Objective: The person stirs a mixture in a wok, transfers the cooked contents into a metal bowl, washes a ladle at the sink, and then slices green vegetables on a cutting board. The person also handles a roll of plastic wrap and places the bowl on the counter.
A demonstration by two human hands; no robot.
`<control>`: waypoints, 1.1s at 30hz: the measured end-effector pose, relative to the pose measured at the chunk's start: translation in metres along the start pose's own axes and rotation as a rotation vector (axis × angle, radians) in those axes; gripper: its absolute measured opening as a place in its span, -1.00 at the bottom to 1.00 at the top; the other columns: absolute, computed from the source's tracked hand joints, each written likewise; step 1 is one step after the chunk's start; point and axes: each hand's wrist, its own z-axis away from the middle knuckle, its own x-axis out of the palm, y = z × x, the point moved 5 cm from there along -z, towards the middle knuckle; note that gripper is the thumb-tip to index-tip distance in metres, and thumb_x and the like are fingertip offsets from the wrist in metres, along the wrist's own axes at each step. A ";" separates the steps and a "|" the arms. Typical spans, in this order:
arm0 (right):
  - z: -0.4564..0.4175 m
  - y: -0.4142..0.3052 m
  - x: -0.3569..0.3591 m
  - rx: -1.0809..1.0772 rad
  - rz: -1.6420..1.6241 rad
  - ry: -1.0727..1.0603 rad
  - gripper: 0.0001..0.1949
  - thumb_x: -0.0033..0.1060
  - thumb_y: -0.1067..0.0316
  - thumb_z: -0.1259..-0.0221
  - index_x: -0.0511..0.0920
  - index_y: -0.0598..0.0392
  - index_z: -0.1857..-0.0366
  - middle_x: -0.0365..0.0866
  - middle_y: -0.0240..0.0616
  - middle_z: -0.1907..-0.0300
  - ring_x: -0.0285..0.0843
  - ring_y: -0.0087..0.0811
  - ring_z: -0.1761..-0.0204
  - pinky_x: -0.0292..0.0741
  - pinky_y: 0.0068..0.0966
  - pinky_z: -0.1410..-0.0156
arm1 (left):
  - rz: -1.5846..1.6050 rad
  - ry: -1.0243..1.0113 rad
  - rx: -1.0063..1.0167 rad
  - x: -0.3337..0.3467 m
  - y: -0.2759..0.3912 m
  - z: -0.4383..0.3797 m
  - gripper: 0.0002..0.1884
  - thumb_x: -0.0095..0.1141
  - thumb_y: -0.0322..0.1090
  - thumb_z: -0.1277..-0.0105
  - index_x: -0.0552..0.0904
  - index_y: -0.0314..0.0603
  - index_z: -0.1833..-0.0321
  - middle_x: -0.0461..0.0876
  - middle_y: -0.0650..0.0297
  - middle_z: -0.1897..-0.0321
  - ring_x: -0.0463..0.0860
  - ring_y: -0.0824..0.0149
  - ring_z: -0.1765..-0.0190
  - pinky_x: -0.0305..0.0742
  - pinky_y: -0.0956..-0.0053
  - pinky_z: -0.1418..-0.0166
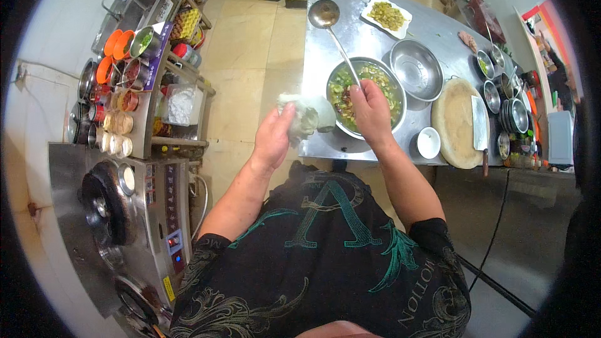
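Note:
My left hand (274, 136) grips a pale, crumpled cloth (303, 117) beside the near left edge of the steel table. The ladle's metal handle is in my right hand (373, 110), over a large steel bowl (402, 119) of liquid with chopped green vegetables and reddish bits. The bowl of the ladle (324, 13) points away from me, above the table's far left part. Right of the large bowl stands an empty steel bowl (416, 70). Behind them lies a white square dish (400, 33) of chopped yellow-green food.
A small white bowl (428, 142) stands by a round wooden chopping board (453, 122) with a cleaver (479, 124) on it. Stacked steel bowls (518, 116) are at the right. To the left are a seasoning shelf (152, 98) and a stove with a wok (105, 204).

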 end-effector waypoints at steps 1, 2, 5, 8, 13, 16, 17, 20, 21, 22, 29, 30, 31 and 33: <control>0.002 0.002 0.000 0.030 -0.029 -0.003 -0.76 0.03 0.25 -0.36 0.52 0.24 0.18 0.54 -0.31 0.44 0.44 -0.52 0.38 0.41 -0.49 0.23 | -0.010 0.010 -0.002 0.000 -0.002 0.004 -0.68 -0.15 -0.19 -0.53 0.54 -0.30 -0.07 0.63 0.24 0.13 0.60 0.40 0.12 0.49 0.47 -0.03; 0.004 0.002 0.000 0.034 -0.055 -0.013 -0.76 0.03 0.24 -0.35 0.53 0.23 0.18 0.53 -0.33 0.44 0.43 -0.55 0.38 0.41 -0.51 0.24 | -0.023 -0.018 -0.028 -0.005 -0.002 0.007 -0.68 -0.15 -0.19 -0.53 0.54 -0.31 -0.06 0.63 0.25 0.13 0.59 0.43 0.11 0.47 0.50 -0.04; 0.006 0.009 -0.005 0.080 -0.042 -0.049 -0.76 0.03 0.24 -0.35 0.53 0.24 0.19 0.53 -0.32 0.45 0.42 -0.56 0.38 0.40 -0.53 0.23 | -0.078 0.048 -0.037 -0.034 -0.016 0.011 -0.69 -0.19 -0.19 -0.53 0.50 -0.31 -0.02 0.65 0.17 0.21 0.66 0.34 0.23 0.63 0.38 0.13; 0.008 0.009 -0.003 0.125 -0.036 -0.048 -0.76 0.04 0.25 -0.33 0.54 0.24 0.21 0.52 -0.33 0.45 0.41 -0.55 0.37 0.39 -0.53 0.22 | -0.068 0.094 -0.069 -0.049 -0.014 0.017 -0.68 -0.16 -0.15 -0.52 0.50 -0.29 -0.02 0.65 0.17 0.21 0.66 0.33 0.23 0.62 0.38 0.18; 0.002 0.011 0.018 0.091 -0.005 -0.079 -0.77 0.03 0.25 -0.33 0.54 0.23 0.22 0.49 -0.34 0.45 0.40 -0.53 0.38 0.39 -0.52 0.22 | 0.011 0.217 -0.070 -0.087 -0.008 0.031 -0.69 -0.10 -0.15 -0.50 0.50 -0.27 -0.03 0.64 0.17 0.19 0.65 0.30 0.23 0.61 0.37 0.21; 0.003 0.002 0.051 0.098 -0.029 -0.120 -0.82 -0.03 0.29 -0.38 0.51 0.17 0.22 0.38 -0.48 0.53 0.28 -0.66 0.51 0.27 -0.65 0.42 | 0.089 0.324 -0.114 -0.119 -0.009 0.045 -0.71 -0.06 -0.19 -0.48 0.51 -0.27 -0.04 0.65 0.16 0.15 0.67 0.28 0.17 0.64 0.35 0.15; 0.002 0.005 0.063 0.080 -0.041 -0.121 -0.85 -0.06 0.31 -0.42 0.49 0.12 0.24 0.31 -0.58 0.56 0.19 -0.76 0.57 0.18 -0.72 0.51 | 0.115 0.376 -0.134 -0.132 -0.009 0.050 -0.71 -0.06 -0.19 -0.47 0.51 -0.27 -0.05 0.65 0.15 0.14 0.67 0.27 0.16 0.65 0.34 0.14; 0.005 0.017 0.116 0.217 -0.331 -0.211 -0.89 -0.08 0.36 -0.42 0.46 0.11 0.25 0.27 -0.57 0.60 0.14 -0.75 0.63 0.11 -0.73 0.58 | 0.227 0.264 -0.183 -0.164 0.000 0.049 -0.69 -0.07 -0.20 -0.48 0.51 -0.31 -0.07 0.65 0.14 0.10 0.66 0.26 0.09 0.60 0.33 -0.01; 0.007 0.015 0.136 0.220 -0.361 -0.232 -0.91 -0.06 0.37 -0.41 0.46 0.11 0.26 0.27 -0.58 0.60 0.12 -0.77 0.64 0.08 -0.73 0.60 | 0.252 0.251 -0.198 -0.171 0.011 0.047 -0.67 -0.08 -0.19 -0.49 0.52 -0.33 -0.07 0.65 0.15 0.11 0.66 0.29 0.09 0.57 0.36 -0.03; 0.012 0.014 0.158 0.216 -0.441 -0.235 -0.91 -0.05 0.37 -0.40 0.44 0.13 0.19 0.29 -0.58 0.60 0.13 -0.76 0.67 0.08 -0.75 0.61 | 0.251 0.204 -0.214 -0.178 0.025 0.044 -0.65 -0.10 -0.16 -0.50 0.53 -0.33 -0.07 0.65 0.15 0.10 0.65 0.31 0.09 0.56 0.38 -0.04; -0.001 -0.022 0.312 0.435 -0.558 -0.395 -0.85 -0.08 0.41 -0.37 0.45 0.15 0.08 0.38 -0.44 0.63 0.30 -0.61 0.65 0.32 -0.62 0.55 | 0.013 0.030 -0.217 -0.217 0.117 -0.011 -0.56 -0.24 -0.06 -0.55 0.50 -0.32 -0.13 0.63 0.23 0.09 0.59 0.43 0.10 0.49 0.45 -0.05; -0.011 -0.030 0.324 0.383 -0.468 -0.399 -0.88 -0.08 0.41 -0.37 0.46 0.15 0.13 0.40 -0.43 0.63 0.32 -0.61 0.65 0.33 -0.62 0.54 | 0.019 -0.033 -0.192 -0.213 0.132 -0.021 -0.57 -0.24 -0.07 -0.55 0.50 -0.32 -0.13 0.62 0.23 0.09 0.58 0.41 0.08 0.48 0.44 -0.07; -0.023 -0.038 0.334 0.334 -0.372 -0.400 -0.89 -0.08 0.40 -0.38 0.46 0.15 0.17 0.42 -0.42 0.62 0.33 -0.61 0.65 0.34 -0.61 0.54 | 0.030 -0.098 -0.170 -0.210 0.142 -0.036 -0.58 -0.25 -0.08 -0.55 0.50 -0.32 -0.12 0.61 0.23 0.09 0.58 0.39 0.06 0.48 0.42 -0.10; -0.052 -0.050 0.352 0.231 -0.207 -0.414 -0.89 -0.08 0.40 -0.39 0.48 0.16 0.24 0.45 -0.41 0.60 0.37 -0.60 0.63 0.37 -0.61 0.52 | 0.027 -0.073 -0.088 -0.216 0.158 -0.071 -0.69 -0.08 -0.19 -0.49 0.50 -0.28 -0.08 0.61 0.26 0.14 0.57 0.43 0.10 0.50 0.46 -0.02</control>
